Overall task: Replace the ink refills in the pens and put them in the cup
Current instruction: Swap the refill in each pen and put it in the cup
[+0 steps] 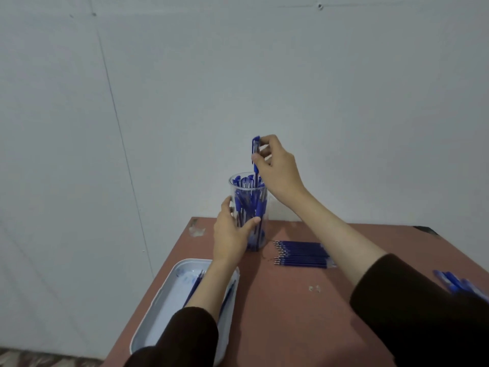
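Head view, pens cropped, tray half-hidden

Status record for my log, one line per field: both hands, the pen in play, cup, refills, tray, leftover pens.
left hand: grips the side of the cup
right hand: pinches the blue pen near its cap end
blue pen: upright, lower end inside the cup mouth, not yet released
cup: clear, upright on the table, holds many pens
refill row: lies flat, right of the cup
tray: white, front left, a few refills inside
loose pens: right edge, partly out of frame
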